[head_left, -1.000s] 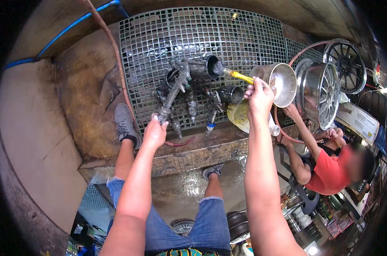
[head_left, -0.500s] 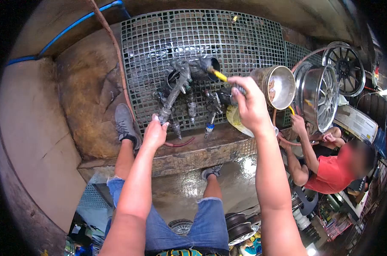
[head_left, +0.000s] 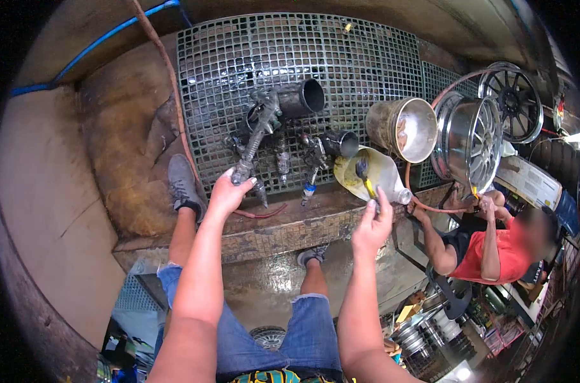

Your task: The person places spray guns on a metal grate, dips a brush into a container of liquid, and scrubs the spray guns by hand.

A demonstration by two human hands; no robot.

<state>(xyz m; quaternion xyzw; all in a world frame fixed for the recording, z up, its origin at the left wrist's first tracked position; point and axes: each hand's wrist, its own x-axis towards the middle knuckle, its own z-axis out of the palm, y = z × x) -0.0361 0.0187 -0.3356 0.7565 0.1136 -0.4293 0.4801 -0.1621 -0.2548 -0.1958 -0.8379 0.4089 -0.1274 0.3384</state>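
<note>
My left hand (head_left: 229, 193) is wrapped round the lower end of a wet, dark metal part (head_left: 262, 131) that leans over the grate. The part has a threaded shaft and a wide black cylinder (head_left: 303, 97) at its top. My right hand (head_left: 373, 223) grips the yellow handle of a brush (head_left: 365, 175). The dark bristles are in the mouth of a cut-open, whitish plastic jug (head_left: 386, 175). Between my hands, a smaller part with a blue ring (head_left: 309, 189) and a black cup-like end (head_left: 346, 144) lies on the grate.
A green plastic grate (head_left: 366, 64) covers the raised ledge. A metal bucket (head_left: 379, 124) stands beyond the jug, with wheel rims (head_left: 472, 143) at its right. A person in a red shirt (head_left: 488, 255) sits at the right. A reddish hose (head_left: 175, 96) runs down the left.
My right hand has moved the brush from the black cylinder down into the cut jug. My left hand keeps its hold. The other person's raised hand has drawn back from near the bucket and rim.
</note>
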